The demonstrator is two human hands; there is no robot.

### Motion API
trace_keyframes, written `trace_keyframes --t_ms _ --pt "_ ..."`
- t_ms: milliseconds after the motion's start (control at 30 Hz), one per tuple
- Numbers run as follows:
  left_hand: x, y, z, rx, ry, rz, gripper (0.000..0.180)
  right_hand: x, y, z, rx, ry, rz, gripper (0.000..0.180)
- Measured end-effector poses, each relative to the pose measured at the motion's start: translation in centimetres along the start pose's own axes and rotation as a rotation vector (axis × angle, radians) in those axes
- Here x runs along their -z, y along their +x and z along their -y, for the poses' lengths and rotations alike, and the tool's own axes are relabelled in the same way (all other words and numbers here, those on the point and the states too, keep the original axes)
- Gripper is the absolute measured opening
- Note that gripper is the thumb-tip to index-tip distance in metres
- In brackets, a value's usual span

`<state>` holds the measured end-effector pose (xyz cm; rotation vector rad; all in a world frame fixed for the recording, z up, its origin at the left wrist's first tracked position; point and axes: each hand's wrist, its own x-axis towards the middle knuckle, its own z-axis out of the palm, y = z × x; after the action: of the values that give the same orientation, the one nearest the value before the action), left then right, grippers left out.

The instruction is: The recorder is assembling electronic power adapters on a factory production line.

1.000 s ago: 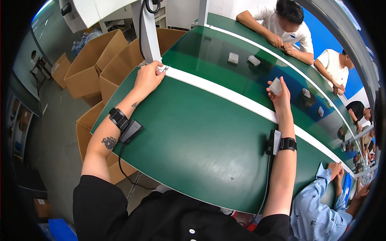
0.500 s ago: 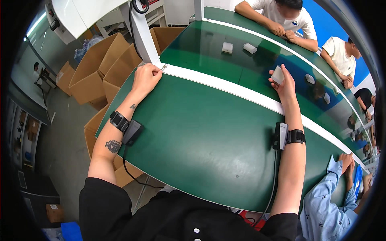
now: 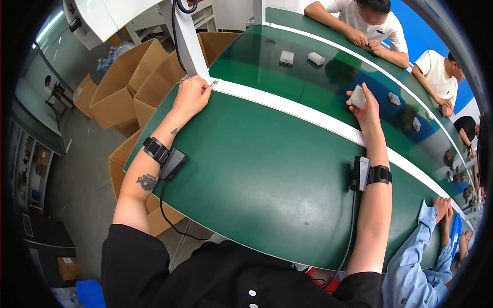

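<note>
My right hand (image 3: 365, 110) is closed around a small whitish rectangular block (image 3: 358, 96), held up over the green conveyor belt (image 3: 257, 61). The thumb and fingertips grip its sides. My left hand (image 3: 192, 96) is closed, its curled fingers resting by the left end of the white rail (image 3: 287, 109), beside the post. What lies under those fingers, if anything, is hidden. Beyond the rail, similar whitish blocks lie spaced apart on the belt: one block (image 3: 286, 57) and a second block (image 3: 316, 58) farther left, a third block (image 3: 394, 98) right of my right hand.
A green worktop (image 3: 246, 169) lies between my forearms. Open cardboard boxes (image 3: 120, 92) stand on the floor at the left. A grey post (image 3: 187, 41) rises near my left hand. People sit across the belt; a person in a blue sleeve (image 3: 418, 256) is close on my right. Cables hang from both wrist devices.
The blocks and a seam on the belt have slid left relative to the rail. My view has shifted slightly. Both hands keep nearly the same places, the right one still holding its block.
</note>
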<state>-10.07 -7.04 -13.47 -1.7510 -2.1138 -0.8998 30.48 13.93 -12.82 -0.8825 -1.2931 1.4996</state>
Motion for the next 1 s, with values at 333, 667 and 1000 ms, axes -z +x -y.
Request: trace_keyframes --t_ms 333,667,1000 --pt "0.4 0.1 0.6 -0.068 0.042 0.008 0.010 -0.6 -0.2 0.1 0.031 -0.018 0.011 0.045" --pt "0.2 0.0 -0.5 0.035 -0.019 0.016 0.014 -0.4 -0.3 0.3 0.032 -0.028 0.020 0.042" --pt "0.3 0.1 -1.5 0.261 -0.102 0.056 0.019 -0.6 -0.7 0.5 0.031 -0.064 -0.002 0.042"
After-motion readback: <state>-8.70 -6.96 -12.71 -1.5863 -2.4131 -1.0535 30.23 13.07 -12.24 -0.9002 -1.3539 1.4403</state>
